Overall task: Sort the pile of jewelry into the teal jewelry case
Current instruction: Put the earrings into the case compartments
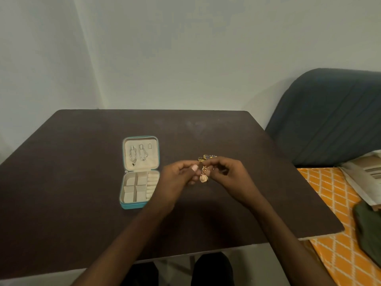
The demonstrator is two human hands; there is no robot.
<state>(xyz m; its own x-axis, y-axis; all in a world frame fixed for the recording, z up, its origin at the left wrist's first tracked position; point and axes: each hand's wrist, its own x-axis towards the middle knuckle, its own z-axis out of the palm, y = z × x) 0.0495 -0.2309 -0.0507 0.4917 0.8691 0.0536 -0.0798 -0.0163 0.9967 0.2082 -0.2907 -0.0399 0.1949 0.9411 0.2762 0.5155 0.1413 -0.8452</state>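
The teal jewelry case (pixel 123 205) lies open on the dark table, left of centre. Two silver chains (pixel 138 153) hang in its cream lid. Its lower half has cream compartments and ring rolls, partly hidden by my left wrist. The jewelry pile (pixel 206 157), gold with purple bits, sits just behind my fingers. My left hand (pixel 179 176) and my right hand (pixel 226 174) meet above the table. Both pinch a gold piece with a round pendant (pixel 203 178) that dangles between them.
The dark brown table (pixel 82 182) ends at a front edge near my legs. A dark blue chair back (pixel 329 120) stands at the right. Below it lies an orange patterned cloth (pixel 334 203) with papers (pixel 362 178) and a dark green item (pixel 369 230).
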